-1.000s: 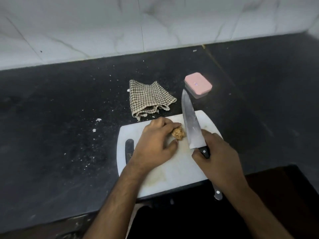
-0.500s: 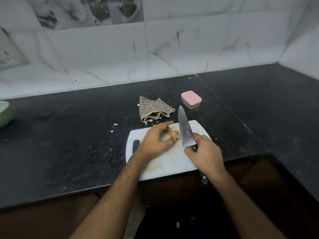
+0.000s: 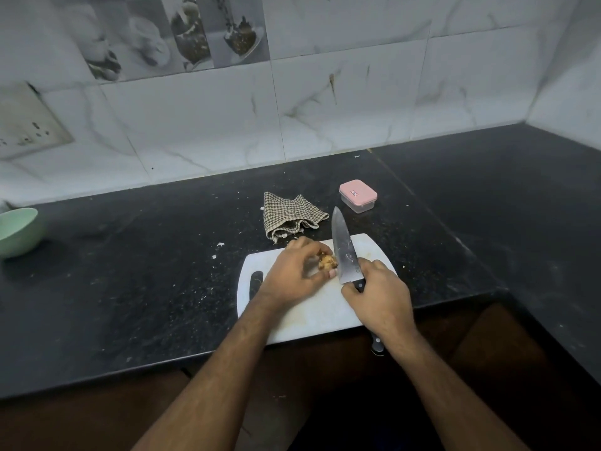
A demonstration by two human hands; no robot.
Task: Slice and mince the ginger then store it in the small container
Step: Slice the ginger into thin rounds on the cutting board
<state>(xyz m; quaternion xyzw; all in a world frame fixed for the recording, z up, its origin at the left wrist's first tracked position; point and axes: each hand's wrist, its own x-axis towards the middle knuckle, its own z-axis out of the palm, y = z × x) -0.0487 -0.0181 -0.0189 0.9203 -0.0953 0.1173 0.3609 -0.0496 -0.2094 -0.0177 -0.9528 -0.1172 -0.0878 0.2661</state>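
While ginger [image 3: 327, 262] sits whole on cutting board [image 3: 325, 315], no slices visible | left hand [image 3: 292, 275] pinches it; right hand [image 3: 379, 299] grips knife [image 3: 344, 253] just beside | small container [image 3: 358, 195] lidded, 1 o'clock of board | mincing, storing remain

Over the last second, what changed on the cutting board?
The knife blade closed in until it stands right beside the ginger; the left hand shifted to a fingertip pinch. Unchanged: right hand grips the handle, ginger uncut, container lidded, cloth and cutting board in place.
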